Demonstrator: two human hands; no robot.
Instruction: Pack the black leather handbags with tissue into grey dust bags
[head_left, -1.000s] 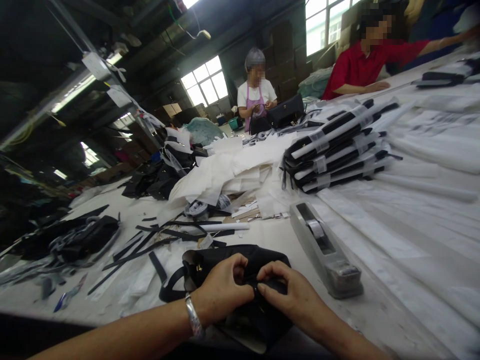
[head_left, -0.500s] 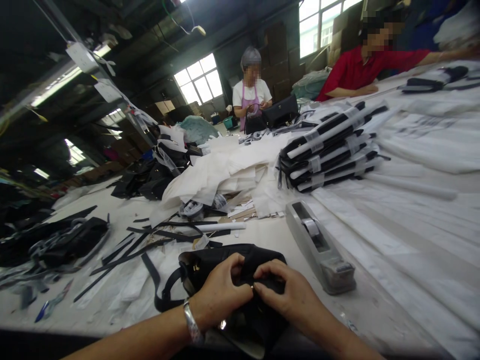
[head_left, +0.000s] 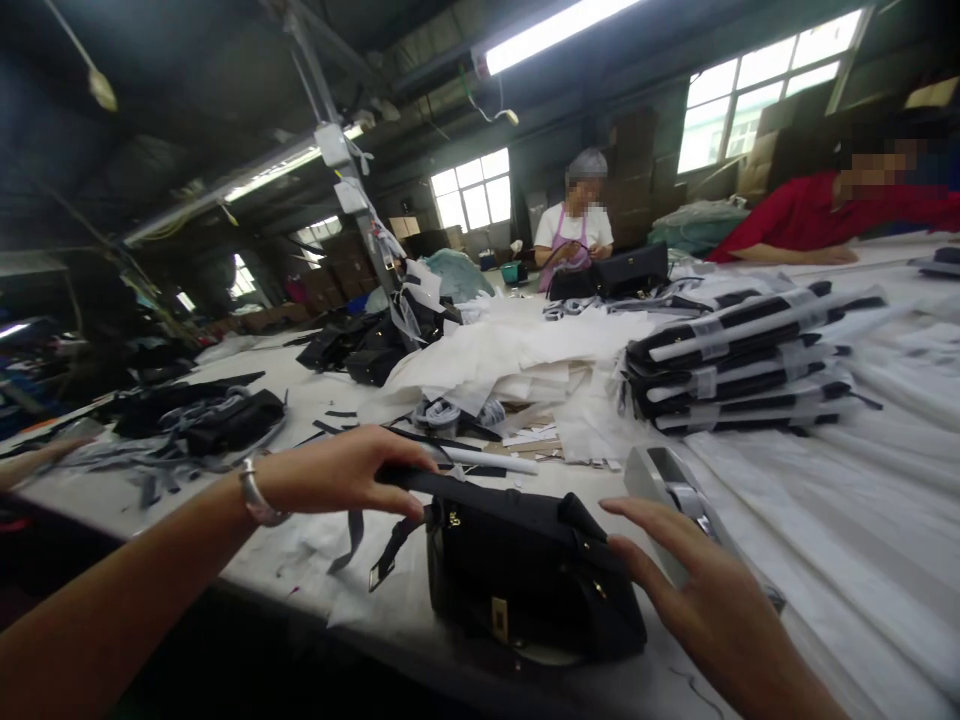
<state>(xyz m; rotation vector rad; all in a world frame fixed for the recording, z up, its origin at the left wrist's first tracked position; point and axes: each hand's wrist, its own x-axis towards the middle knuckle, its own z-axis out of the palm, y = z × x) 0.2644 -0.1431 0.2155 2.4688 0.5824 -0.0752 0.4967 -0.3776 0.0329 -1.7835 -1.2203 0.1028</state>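
Observation:
A black handbag (head_left: 517, 560) with gold-coloured fittings stands at the table's front edge. My left hand (head_left: 367, 470), with a silver bracelet at its wrist, grips the bag's upper left corner between thumb and fingers. The fingertips are partly hidden behind the black material. My right hand (head_left: 675, 570) is at the bag's right side, thumb and fingers apart; its fingertips are close to the bag, and I cannot tell whether they touch it. A black strap with a metal buckle (head_left: 381, 572) hangs beside the bag on the left.
Right of the bag lies a grey tape dispenser (head_left: 660, 475), partly behind my right hand. Wrapped black bags (head_left: 742, 355) are stacked beyond it. White sheets (head_left: 510, 350) are piled mid-table. Two people work across the table; another person's forearm (head_left: 45, 462) shows at far left.
Both hands have moved apart from the bag's middle, left hand to its upper left corner, right hand to its right side. The bag's front now faces me. The view has turned left.

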